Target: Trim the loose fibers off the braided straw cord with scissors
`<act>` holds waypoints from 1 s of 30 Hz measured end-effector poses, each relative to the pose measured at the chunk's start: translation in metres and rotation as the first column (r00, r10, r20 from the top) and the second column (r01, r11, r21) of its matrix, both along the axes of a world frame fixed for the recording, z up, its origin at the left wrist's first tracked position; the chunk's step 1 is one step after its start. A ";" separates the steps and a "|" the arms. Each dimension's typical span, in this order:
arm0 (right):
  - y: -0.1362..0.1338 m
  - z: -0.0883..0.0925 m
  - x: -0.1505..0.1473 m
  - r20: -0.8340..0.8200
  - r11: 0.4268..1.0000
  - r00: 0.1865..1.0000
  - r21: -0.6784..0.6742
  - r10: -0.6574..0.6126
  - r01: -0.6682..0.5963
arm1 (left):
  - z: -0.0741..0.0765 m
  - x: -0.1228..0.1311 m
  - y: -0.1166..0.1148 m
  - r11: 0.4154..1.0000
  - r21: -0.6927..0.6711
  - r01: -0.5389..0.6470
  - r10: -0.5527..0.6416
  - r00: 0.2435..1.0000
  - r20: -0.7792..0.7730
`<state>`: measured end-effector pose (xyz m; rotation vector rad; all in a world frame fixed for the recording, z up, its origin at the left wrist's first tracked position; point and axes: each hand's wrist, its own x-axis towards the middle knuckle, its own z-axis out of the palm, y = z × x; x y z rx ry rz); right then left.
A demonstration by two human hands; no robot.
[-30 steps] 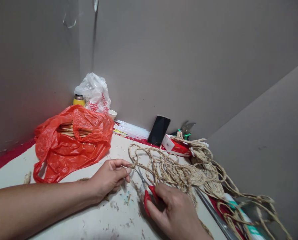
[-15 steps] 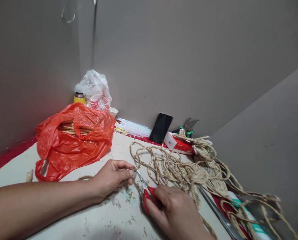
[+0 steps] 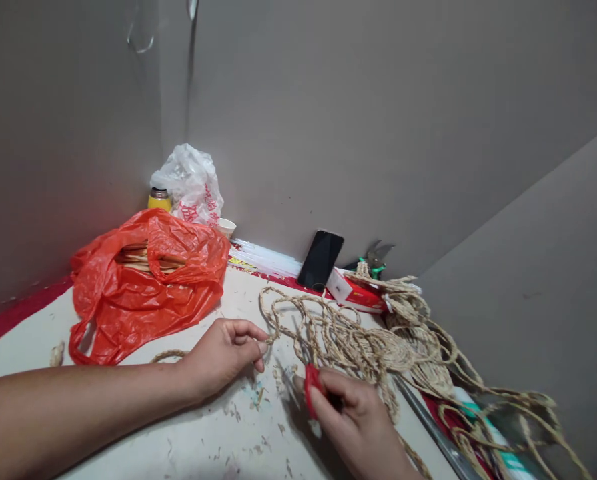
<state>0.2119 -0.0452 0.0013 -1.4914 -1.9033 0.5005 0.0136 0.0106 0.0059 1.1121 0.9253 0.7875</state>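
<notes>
Near the middle of the table, my left hand pinches the braided straw rope between thumb and fingertips. The rope runs from there into a loose tangle to the right. My right hand is closed on red-handled scissors, their handles round my fingers. The scissors are apart from the rope in my left hand, and their blades are blurred by motion. Small fibre scraps lie on the white tabletop below my hands. Another piece of braided rope curves out from behind my left wrist.
An orange plastic bag holding flat straw strips stands at left. Behind it are a white bag, a yellow jar and a paper cup. A phone leans on the wall, near pruning shears. Rope coils fill the right side.
The scissors have moved right and away from my left fingertips, and their blades have turned. My left hand stays nearly in place with the rope still pinched.
</notes>
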 end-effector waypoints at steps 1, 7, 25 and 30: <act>0.001 0.000 -0.002 -0.149 0.994 0.988 -0.111 -0.041 0.024 | 0.000 -0.001 -0.002 0.994 0.105 0.018 -0.011 0.998 -0.064; 0.004 -0.006 -0.014 -0.666 0.846 0.677 -0.520 -0.313 -0.121 | 0.002 -0.014 -0.017 0.302 0.790 0.533 0.124 0.800 -0.587; -0.003 -0.004 -0.020 -0.812 0.935 0.494 -0.354 -0.310 0.004 | 0.011 0.009 -0.030 0.958 -0.123 0.260 -0.245 0.962 0.124; 0.000 -0.005 -0.019 -0.812 0.926 0.498 -0.376 -0.306 -0.045 | 0.007 0.008 -0.032 0.989 -0.106 0.107 -0.093 0.987 0.128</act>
